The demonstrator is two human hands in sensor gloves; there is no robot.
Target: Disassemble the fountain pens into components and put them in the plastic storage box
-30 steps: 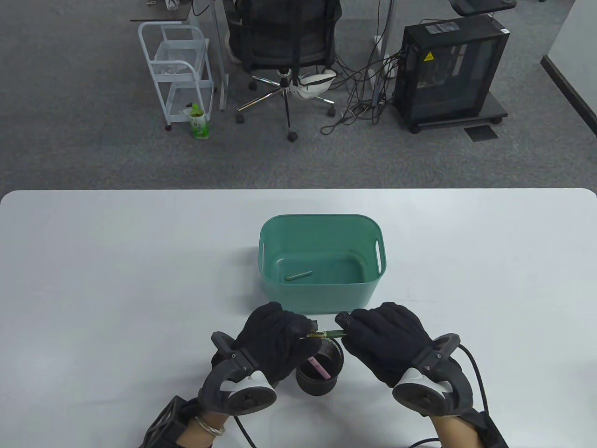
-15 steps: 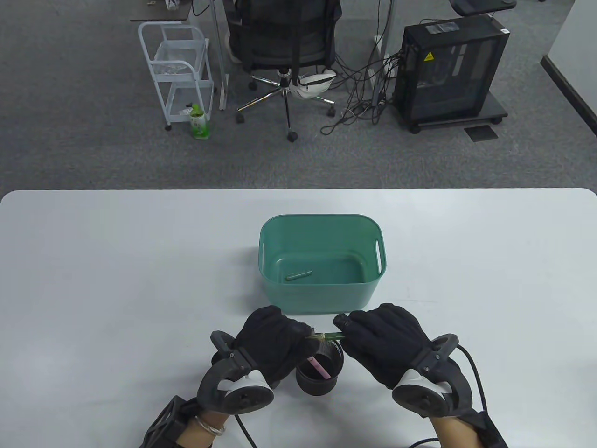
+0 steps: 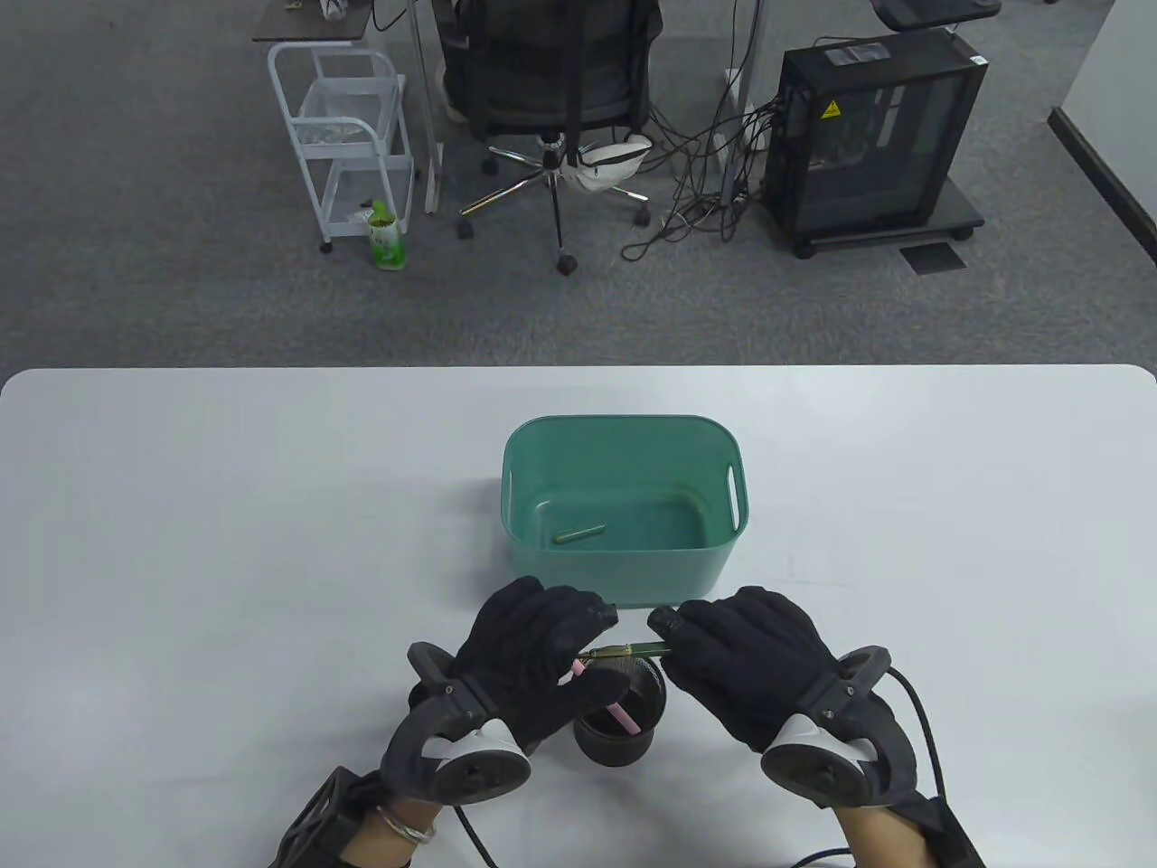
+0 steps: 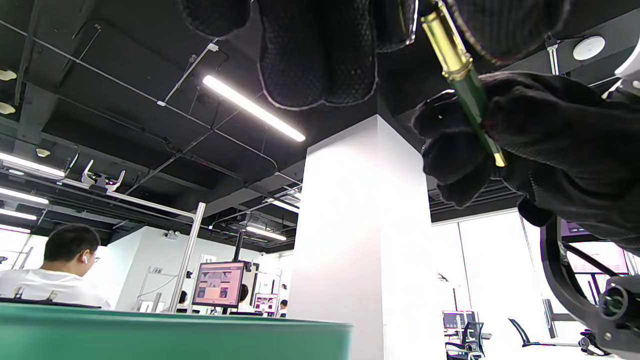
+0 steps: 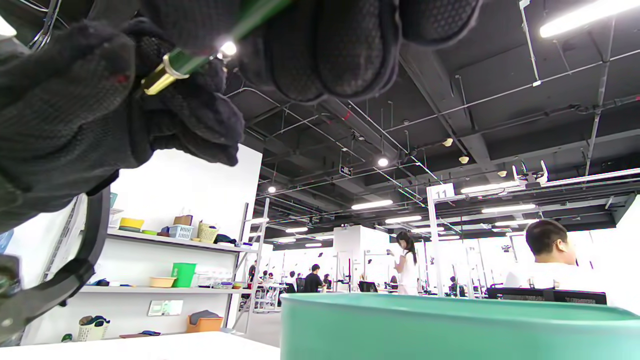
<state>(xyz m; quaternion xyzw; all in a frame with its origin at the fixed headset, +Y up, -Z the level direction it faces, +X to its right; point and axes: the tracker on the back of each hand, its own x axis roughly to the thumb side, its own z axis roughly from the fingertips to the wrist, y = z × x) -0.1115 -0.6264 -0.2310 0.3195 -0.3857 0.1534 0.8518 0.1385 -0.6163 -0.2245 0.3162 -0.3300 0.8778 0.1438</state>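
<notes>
White table (image 3: 271, 542): both hands' grip pinches green pen (image 3: 633, 647)

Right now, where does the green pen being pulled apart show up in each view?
Table view: green pen bottom centre, between both hands, above the black cup.
Left wrist view: green pen upper right.
Right wrist view: green pen upper left.
Shared landmark: storage box.

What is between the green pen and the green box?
Nothing visible. Both hands, left hand and right hand, hold the green pen just in front of the box, above the black cup. Only the box's near wall to lift over.
</notes>
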